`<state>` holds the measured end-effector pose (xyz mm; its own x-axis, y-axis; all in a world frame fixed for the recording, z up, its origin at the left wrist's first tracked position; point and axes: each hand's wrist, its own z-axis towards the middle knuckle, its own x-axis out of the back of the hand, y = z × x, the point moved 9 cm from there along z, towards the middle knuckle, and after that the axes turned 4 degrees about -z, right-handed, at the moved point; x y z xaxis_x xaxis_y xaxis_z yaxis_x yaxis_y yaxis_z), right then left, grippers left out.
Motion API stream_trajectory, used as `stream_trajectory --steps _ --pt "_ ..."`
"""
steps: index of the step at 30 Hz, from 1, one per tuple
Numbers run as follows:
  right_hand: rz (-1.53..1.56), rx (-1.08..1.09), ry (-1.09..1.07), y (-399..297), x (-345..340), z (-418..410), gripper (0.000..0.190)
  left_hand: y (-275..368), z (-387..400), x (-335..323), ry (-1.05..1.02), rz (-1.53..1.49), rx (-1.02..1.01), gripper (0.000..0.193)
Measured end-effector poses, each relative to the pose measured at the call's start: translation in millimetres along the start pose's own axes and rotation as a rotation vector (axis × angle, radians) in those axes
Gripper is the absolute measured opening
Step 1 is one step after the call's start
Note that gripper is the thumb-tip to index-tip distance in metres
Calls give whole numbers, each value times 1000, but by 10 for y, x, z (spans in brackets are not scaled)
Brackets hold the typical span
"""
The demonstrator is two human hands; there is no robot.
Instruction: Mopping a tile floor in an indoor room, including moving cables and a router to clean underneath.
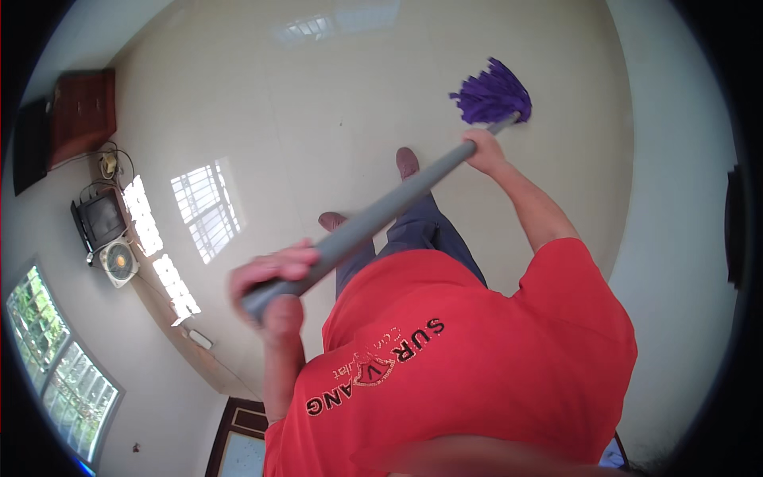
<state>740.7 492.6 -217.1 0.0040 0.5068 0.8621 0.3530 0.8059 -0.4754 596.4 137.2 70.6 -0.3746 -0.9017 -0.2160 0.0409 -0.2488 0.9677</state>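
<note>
A mop with a grey handle [381, 206] runs slantwise in front of my body. My left hand [271, 283] is wrapped around the handle's upper end, close to the camera and slightly blurred. Lower down, near the mop head, my right hand [484, 152] grips the same handle. The purple strip mop head [492, 92] rests on the glossy tiled floor [334, 71], with its strips fanned towards the left. Both my shoes are on the floor below the handle.
A wooden cabinet [83, 116], a black electronic box [102, 219], cables and a small box fan [119, 262] stand along the left wall. A white power strip [200, 339] lies near that wall's base. A pale wall [673, 197] rises at right.
</note>
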Motion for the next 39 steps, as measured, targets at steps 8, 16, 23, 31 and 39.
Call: stream_trajectory --steps 8,16,23,31,39 --pt "-86 273 58 -1324 203 349 15 437 -397 1182 34 -259 -91 32" --pt "60 682 -162 -3518 -1439 562 13 1389 -1678 2645 280 52 -297 37" --pt "293 995 -306 -5718 -2282 156 14 2578 -3020 3089 437 476 -504 49" --pt "478 1139 -227 -6534 -2527 681 18 2538 -1956 2898 452 165 -772 15" --pt "414 1060 -126 -6772 -2472 1608 19 2420 -1047 3111 -59 135 -778 20"
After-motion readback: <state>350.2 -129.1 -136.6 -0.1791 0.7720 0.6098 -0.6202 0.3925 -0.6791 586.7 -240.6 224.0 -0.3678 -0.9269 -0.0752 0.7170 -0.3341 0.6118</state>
